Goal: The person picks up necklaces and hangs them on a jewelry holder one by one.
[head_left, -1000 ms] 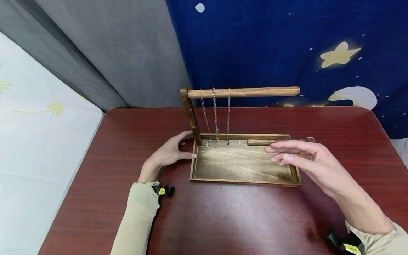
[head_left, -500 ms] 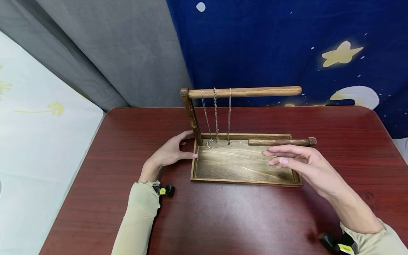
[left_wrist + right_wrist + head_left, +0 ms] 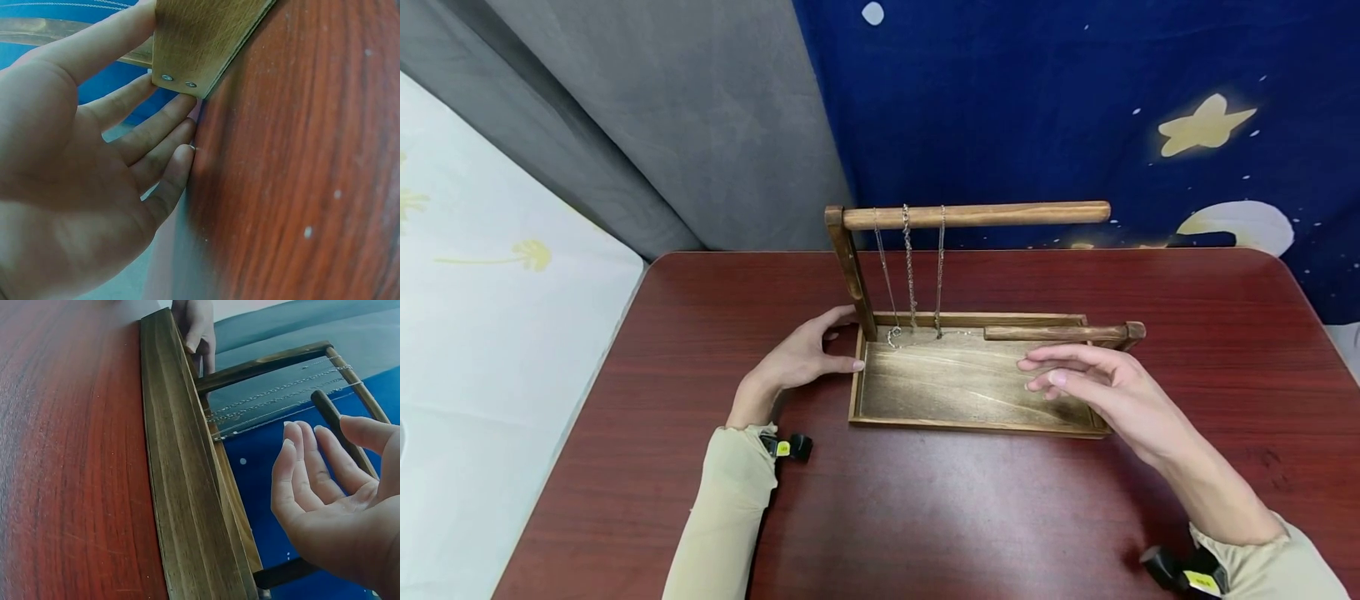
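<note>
A wooden jewelry stand (image 3: 981, 429) has a shallow tray base, a tall upper bar (image 3: 1015, 213) and a shorter lower bar (image 3: 1037, 333). Three thin chain necklaces (image 3: 909, 267) hang side by side from the upper bar's left part. My left hand (image 3: 797, 354) holds the tray's left end, its thumb at the side wall and its fingers reaching round the back corner; the left wrist view shows two screws there. Over the tray's right part hovers my right hand (image 3: 1093, 383), in front of the lower bar, its fingers loosely bent with nothing between them.
The stand sits on a dark red wood-grain table (image 3: 955, 517). Behind the table hang a grey curtain (image 3: 700, 108) and a blue cloth (image 3: 1000, 100) with stars. A white patterned cloth (image 3: 497, 358) lies along the left side.
My right hand has drifted slightly left and down, uncovering the lower bar. My left hand and the stand have stayed in place.
</note>
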`<control>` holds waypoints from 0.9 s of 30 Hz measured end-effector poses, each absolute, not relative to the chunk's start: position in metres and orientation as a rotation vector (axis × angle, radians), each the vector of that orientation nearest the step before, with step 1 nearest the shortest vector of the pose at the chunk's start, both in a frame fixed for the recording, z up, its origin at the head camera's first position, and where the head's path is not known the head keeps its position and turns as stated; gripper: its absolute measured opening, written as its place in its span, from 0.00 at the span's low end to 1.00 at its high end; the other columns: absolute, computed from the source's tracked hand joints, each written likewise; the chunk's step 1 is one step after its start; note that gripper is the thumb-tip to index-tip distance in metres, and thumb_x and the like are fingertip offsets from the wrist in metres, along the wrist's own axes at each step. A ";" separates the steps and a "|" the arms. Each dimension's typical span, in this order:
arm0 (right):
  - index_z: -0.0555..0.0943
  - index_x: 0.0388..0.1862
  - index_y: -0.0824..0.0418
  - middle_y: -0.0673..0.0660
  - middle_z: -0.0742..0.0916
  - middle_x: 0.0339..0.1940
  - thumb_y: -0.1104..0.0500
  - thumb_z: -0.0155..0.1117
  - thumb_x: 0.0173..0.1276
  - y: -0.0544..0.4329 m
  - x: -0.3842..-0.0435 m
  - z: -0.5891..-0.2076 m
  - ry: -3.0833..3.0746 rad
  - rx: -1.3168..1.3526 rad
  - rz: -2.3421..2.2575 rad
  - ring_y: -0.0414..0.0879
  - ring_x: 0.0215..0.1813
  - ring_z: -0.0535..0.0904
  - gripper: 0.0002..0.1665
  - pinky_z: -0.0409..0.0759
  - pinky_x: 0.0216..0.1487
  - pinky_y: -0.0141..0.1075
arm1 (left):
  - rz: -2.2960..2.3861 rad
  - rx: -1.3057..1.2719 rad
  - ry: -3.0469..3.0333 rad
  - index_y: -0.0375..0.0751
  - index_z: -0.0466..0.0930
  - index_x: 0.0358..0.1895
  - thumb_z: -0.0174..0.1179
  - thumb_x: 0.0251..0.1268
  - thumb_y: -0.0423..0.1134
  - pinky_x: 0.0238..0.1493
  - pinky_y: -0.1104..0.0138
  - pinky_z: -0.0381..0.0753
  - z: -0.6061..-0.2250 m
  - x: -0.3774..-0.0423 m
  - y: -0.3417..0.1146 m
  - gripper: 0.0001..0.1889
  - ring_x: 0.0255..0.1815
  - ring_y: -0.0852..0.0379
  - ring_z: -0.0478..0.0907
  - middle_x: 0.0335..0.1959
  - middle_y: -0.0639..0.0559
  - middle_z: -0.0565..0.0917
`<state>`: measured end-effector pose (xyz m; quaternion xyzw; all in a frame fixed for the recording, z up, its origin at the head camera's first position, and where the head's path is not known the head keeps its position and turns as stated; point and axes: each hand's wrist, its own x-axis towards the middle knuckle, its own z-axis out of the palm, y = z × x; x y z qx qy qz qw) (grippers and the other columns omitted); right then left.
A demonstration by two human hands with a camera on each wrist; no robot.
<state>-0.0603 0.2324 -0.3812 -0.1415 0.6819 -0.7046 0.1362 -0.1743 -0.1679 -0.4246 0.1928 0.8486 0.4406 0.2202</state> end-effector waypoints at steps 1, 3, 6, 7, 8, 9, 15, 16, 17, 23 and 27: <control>0.75 0.62 0.74 0.60 0.85 0.57 0.69 0.52 0.76 0.232 -0.060 -0.382 1.987 -0.398 -2.033 0.50 0.53 0.84 0.18 0.83 0.51 0.37 | 1.228 0.541 2.342 0.42 0.59 0.76 0.73 0.58 0.41 0.72 0.51 0.61 -0.425 -0.174 -0.168 0.44 0.73 0.46 0.62 0.72 0.44 0.67; 0.76 0.62 0.74 0.59 0.85 0.57 0.68 0.53 0.77 0.231 -0.061 -0.382 2.013 -0.373 -2.021 0.50 0.52 0.84 0.18 0.83 0.51 0.37 | 1.247 0.547 2.332 0.42 0.59 0.76 0.74 0.58 0.41 0.72 0.51 0.61 -0.425 -0.175 -0.168 0.44 0.73 0.46 0.62 0.73 0.44 0.67; 0.76 0.62 0.73 0.58 0.85 0.56 0.67 0.53 0.77 0.230 -0.062 -0.383 2.046 -0.338 -2.003 0.50 0.51 0.84 0.18 0.83 0.51 0.38 | 1.260 0.557 2.322 0.43 0.60 0.76 0.74 0.58 0.40 0.73 0.51 0.61 -0.425 -0.175 -0.168 0.44 0.74 0.46 0.62 0.73 0.45 0.67; 0.76 0.62 0.74 0.58 0.86 0.56 0.67 0.53 0.77 0.229 -0.062 -0.384 2.051 -0.326 -1.999 0.51 0.51 0.84 0.18 0.83 0.51 0.38 | 1.260 0.556 2.321 0.43 0.60 0.76 0.74 0.58 0.40 0.73 0.51 0.61 -0.425 -0.175 -0.168 0.44 0.74 0.46 0.62 0.73 0.45 0.66; 0.76 0.62 0.73 0.57 0.86 0.56 0.67 0.54 0.77 0.229 -0.063 -0.384 2.062 -0.311 -1.990 0.51 0.51 0.84 0.18 0.83 0.51 0.38 | 1.256 0.553 2.321 0.43 0.60 0.76 0.73 0.58 0.41 0.73 0.51 0.61 -0.425 -0.175 -0.169 0.44 0.74 0.46 0.62 0.73 0.45 0.66; 0.77 0.61 0.73 0.57 0.86 0.56 0.66 0.54 0.77 0.228 -0.063 -0.384 2.071 -0.299 -1.981 0.51 0.51 0.84 0.18 0.83 0.51 0.39 | 1.255 0.552 2.319 0.44 0.59 0.76 0.73 0.58 0.41 0.73 0.51 0.61 -0.425 -0.174 -0.168 0.44 0.74 0.47 0.61 0.74 0.46 0.66; 0.77 0.62 0.72 0.57 0.86 0.56 0.62 0.56 0.77 0.222 -0.068 -0.384 2.123 -0.252 -1.918 0.54 0.52 0.84 0.20 0.83 0.51 0.40 | 1.254 0.550 2.319 0.44 0.60 0.76 0.73 0.58 0.40 0.73 0.53 0.61 -0.423 -0.174 -0.167 0.44 0.74 0.48 0.61 0.74 0.47 0.66; 0.77 0.63 0.72 0.57 0.85 0.57 0.61 0.57 0.77 0.222 -0.069 -0.384 2.130 -0.245 -1.909 0.53 0.52 0.84 0.21 0.83 0.51 0.39 | 1.254 0.551 2.322 0.43 0.60 0.76 0.73 0.59 0.40 0.73 0.52 0.61 -0.423 -0.175 -0.167 0.43 0.74 0.48 0.61 0.74 0.46 0.66; 0.77 0.63 0.71 0.58 0.85 0.56 0.60 0.57 0.77 0.221 -0.070 -0.385 2.139 -0.237 -1.900 0.53 0.52 0.84 0.21 0.83 0.51 0.39 | 1.256 0.554 2.321 0.43 0.59 0.76 0.73 0.59 0.40 0.73 0.52 0.60 -0.423 -0.174 -0.167 0.44 0.74 0.48 0.61 0.74 0.45 0.66; 0.80 0.62 0.65 0.63 0.87 0.52 0.56 0.59 0.77 0.219 -0.072 -0.389 2.195 -0.175 -1.825 0.47 0.50 0.85 0.21 0.83 0.50 0.36 | 1.261 0.563 2.316 0.41 0.59 0.76 0.73 0.59 0.39 0.73 0.52 0.60 -0.423 -0.175 -0.167 0.43 0.74 0.48 0.60 0.74 0.44 0.66; 0.78 0.64 0.67 0.63 0.86 0.54 0.55 0.58 0.77 0.217 -0.073 -0.391 2.197 -0.176 -1.824 0.48 0.50 0.85 0.23 0.84 0.50 0.39 | 1.249 0.565 2.324 0.43 0.60 0.76 0.73 0.58 0.39 0.73 0.53 0.61 -0.424 -0.175 -0.168 0.44 0.74 0.49 0.61 0.73 0.46 0.66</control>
